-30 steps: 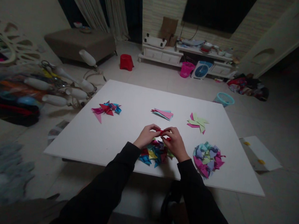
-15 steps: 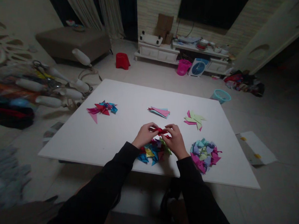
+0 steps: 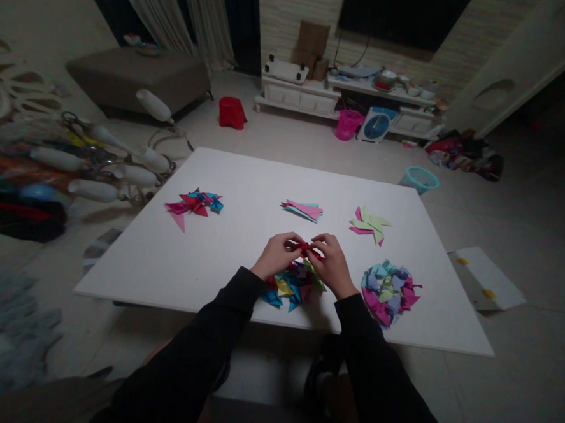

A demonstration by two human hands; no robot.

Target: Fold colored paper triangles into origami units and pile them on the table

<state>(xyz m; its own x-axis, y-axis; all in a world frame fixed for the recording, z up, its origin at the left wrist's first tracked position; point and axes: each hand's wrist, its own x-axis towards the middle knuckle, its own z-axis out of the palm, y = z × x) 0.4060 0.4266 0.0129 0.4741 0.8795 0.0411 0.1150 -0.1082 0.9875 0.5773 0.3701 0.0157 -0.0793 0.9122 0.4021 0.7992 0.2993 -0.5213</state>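
Between my two hands is a small piece of folded red paper. My left hand pinches its left side with thumb and fingers. On the other side my right hand grips it the same way, fingertips close together. Just below them, a pile of folded paper pieces in blue, yellow, red and green lies on the white table, partly hidden by my hands. To the right sits a round cluster of folded paper in magenta, lilac, mint and pale green.
Toward the table's far side lie a stack of folded paper strips, a few green and pink folded pieces, and a red, blue and pink paper pile. A lamp with white shades stands close to the left edge.
The red paper has turned slightly between my fingertips, and both hands stay almost in place. The whole view has shifted a little.
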